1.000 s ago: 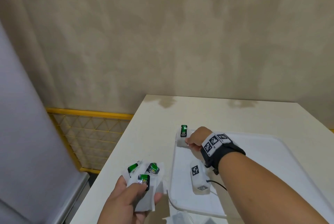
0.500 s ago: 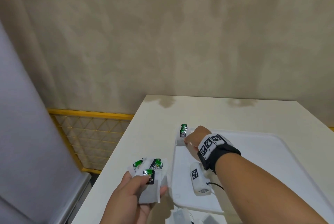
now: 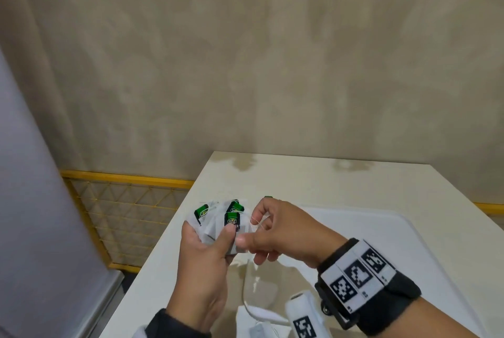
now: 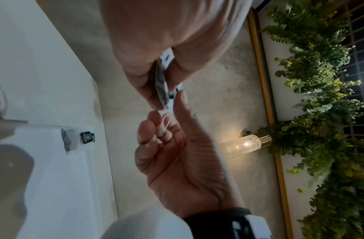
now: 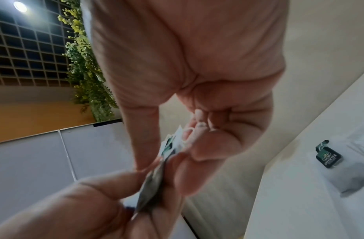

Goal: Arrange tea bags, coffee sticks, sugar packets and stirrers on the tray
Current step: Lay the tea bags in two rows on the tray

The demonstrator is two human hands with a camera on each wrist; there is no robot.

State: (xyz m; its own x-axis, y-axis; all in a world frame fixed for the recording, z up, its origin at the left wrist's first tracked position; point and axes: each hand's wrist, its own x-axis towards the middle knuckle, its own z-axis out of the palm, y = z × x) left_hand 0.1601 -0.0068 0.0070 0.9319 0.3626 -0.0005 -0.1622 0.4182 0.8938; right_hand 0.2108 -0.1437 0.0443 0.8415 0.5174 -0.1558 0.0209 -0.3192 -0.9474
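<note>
Hands meet just left of the tray [image 3: 409, 228], above the desk [image 3: 174, 250]. The left hand [image 3: 201, 261] grips a fan of tea bags [image 3: 218, 217], thumb pressed on the front one and fingers curled behind the stack; three green-and-black tags stand up at the fan's top. In the left wrist view the stack [image 4: 161, 85] shows edge-on between that thumb and the fingers. The right hand [image 3: 283, 234] comes in from the tray side, thumb and forefinger pinching the near edge of the front bag in the fan, the other fingers loosely curled. A thin white string [image 3: 257, 221] loops across those fingers; the left wrist view shows the same string [image 4: 165, 120] lying over the fingertips. In the right wrist view the fan [image 5: 168, 145] sits between both hands, blurred.

One more tea bag [image 4: 74, 139] lies flat in the tray's far left corner, its tag toward the rim; in the right wrist view this bag [image 5: 349, 174] lies with its tag reading "GREEN TEA". From the head view only a sliver of green shows past the right hand's knuckles.

The tray is white and rests on the cream desk, well in from the desk's far edge. Left of the tray, beyond the desk, stands a yellow mesh fence [image 3: 131, 217].
</note>
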